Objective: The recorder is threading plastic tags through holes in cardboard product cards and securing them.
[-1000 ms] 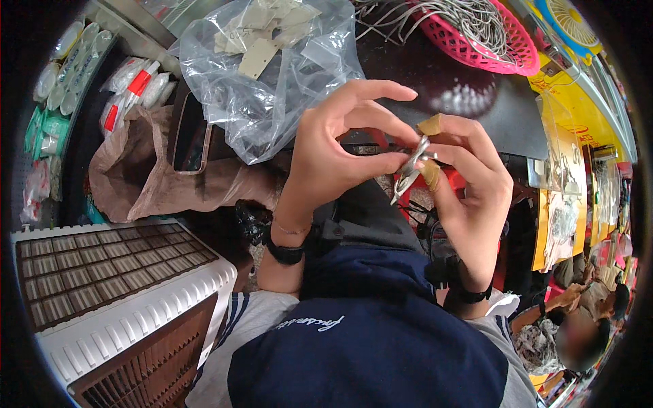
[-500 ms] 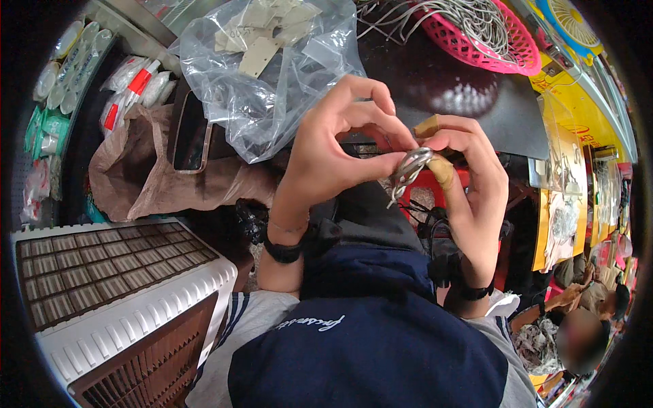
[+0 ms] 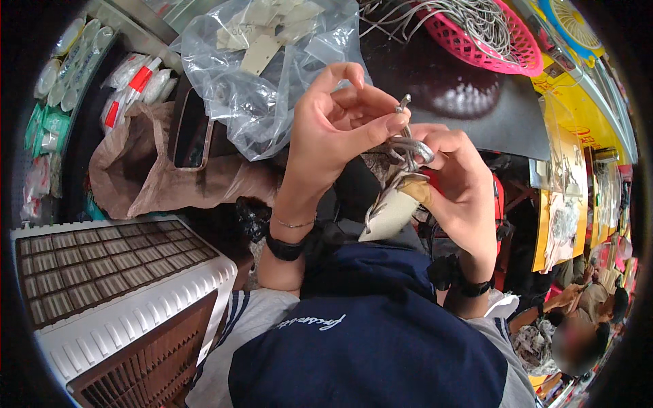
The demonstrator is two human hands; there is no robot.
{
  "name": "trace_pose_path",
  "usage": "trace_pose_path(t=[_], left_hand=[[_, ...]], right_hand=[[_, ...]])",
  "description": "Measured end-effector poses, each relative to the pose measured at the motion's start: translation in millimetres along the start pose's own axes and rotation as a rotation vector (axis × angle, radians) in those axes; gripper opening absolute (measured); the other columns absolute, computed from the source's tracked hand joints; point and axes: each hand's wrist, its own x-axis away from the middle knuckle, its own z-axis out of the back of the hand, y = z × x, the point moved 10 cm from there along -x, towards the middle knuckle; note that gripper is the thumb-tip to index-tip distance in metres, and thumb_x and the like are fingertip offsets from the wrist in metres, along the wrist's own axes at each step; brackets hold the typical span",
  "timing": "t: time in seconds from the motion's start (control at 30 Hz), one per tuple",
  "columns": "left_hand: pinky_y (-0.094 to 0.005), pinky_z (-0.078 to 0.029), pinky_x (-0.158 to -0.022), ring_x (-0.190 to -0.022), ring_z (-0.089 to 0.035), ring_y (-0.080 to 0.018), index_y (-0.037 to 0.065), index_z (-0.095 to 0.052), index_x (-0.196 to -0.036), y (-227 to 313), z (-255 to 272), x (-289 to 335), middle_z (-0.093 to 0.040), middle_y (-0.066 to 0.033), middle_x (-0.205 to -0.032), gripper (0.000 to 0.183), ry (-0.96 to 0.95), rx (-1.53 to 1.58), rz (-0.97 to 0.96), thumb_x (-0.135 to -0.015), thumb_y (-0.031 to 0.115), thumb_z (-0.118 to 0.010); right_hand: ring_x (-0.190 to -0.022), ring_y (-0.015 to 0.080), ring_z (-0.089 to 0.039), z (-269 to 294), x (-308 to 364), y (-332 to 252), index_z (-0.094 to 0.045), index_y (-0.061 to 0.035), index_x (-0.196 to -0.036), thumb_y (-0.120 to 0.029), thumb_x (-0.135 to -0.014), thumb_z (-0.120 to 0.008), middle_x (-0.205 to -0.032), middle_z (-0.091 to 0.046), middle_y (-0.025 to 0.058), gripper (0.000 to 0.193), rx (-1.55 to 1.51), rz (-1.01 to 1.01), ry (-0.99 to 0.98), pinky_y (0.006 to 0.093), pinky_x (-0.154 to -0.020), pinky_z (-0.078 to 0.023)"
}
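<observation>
Between my hands is a grey cord (image 3: pixel 412 151), bunched in several small loops. My left hand (image 3: pixel 333 126) pinches it with thumb and forefinger near its upright metallic-looking tip; the other fingers curl loosely. My right hand (image 3: pixel 459 183) holds the loops with its fingers, and tan tape wraps its thumb. From under that thumb hangs a pale cream tag (image 3: pixel 391 216), tilted down toward my lap, with a strand of the cord running along its edge. Exactly how the cord passes through the tag is hidden by the loops and fingers.
A see-through plastic bag (image 3: pixel 238 112) with similar cream tags lies ahead on the black table (image 3: pixel 510 129). At the far right stands a pink basket (image 3: pixel 524 66) of grey cords. A phone (image 3: pixel 192 132) rests by a brown bag (image 3: pixel 136 177). An air cooler (image 3: pixel 136 299) stands at left.
The cord bundle has turned, bringing the cream tag into view below it. My left hand has moved up and slightly left, and the cord's tip now points upward.
</observation>
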Motion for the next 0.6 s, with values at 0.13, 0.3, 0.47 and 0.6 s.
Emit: trace_pose_path(t=[0.13,0.3,0.47,0.6], left_hand=[[-0.0242,-0.05,-0.075,-0.085,-0.062,-0.0134,0.008,-0.042,-0.102,6,0,0,-0.063,-0.0104,-0.091,0.038,0.015,-0.026,-0.049,-0.078,-0.008,-0.066],[-0.0256,-0.05,-0.078,-0.087,-0.062,-0.0143,0.008,-0.043,-0.101,9,14,-1,-0.063,-0.0111,-0.092,0.036,0.112,-0.038,-0.097,-0.078,-0.007,-0.066],[-0.0264,-0.052,-0.076,-0.086,-0.063,-0.0149,0.007,-0.044,-0.1,12,19,0,-0.063,-0.0121,-0.092,0.034,0.137,-0.008,-0.094,-0.079,-0.006,-0.067],[-0.0263,-0.052,-0.076,-0.084,-0.062,-0.0141,0.006,-0.044,-0.101,13,16,0,-0.063,-0.0117,-0.091,0.034,0.134,0.026,-0.099,-0.079,-0.006,-0.067]], right_hand=[[-0.086,0.0093,-0.056,-2,4,12,-0.05,0.0006,-0.111,0.02,-0.068,-0.055,-0.111,-0.054,0.0068,0.047,-0.017,-0.134,-0.031,0.023,-0.077,-0.047],[-0.077,0.0108,-0.06,-19,7,14,-0.043,-0.0013,-0.123,0.019,-0.066,-0.057,-0.116,-0.053,0.0083,0.062,0.004,-0.211,-0.125,0.0239,-0.072,-0.049],[-0.074,0.0131,-0.062,-23,5,8,-0.04,-0.0045,-0.132,0.017,-0.062,-0.061,-0.126,-0.048,0.0114,0.076,0.08,-0.14,-0.168,0.025,-0.07,-0.049],[-0.072,0.0141,-0.062,-29,5,8,-0.039,-0.0063,-0.135,0.014,-0.059,-0.064,-0.136,-0.041,0.0118,0.083,0.092,-0.164,-0.195,0.0255,-0.069,-0.05]])
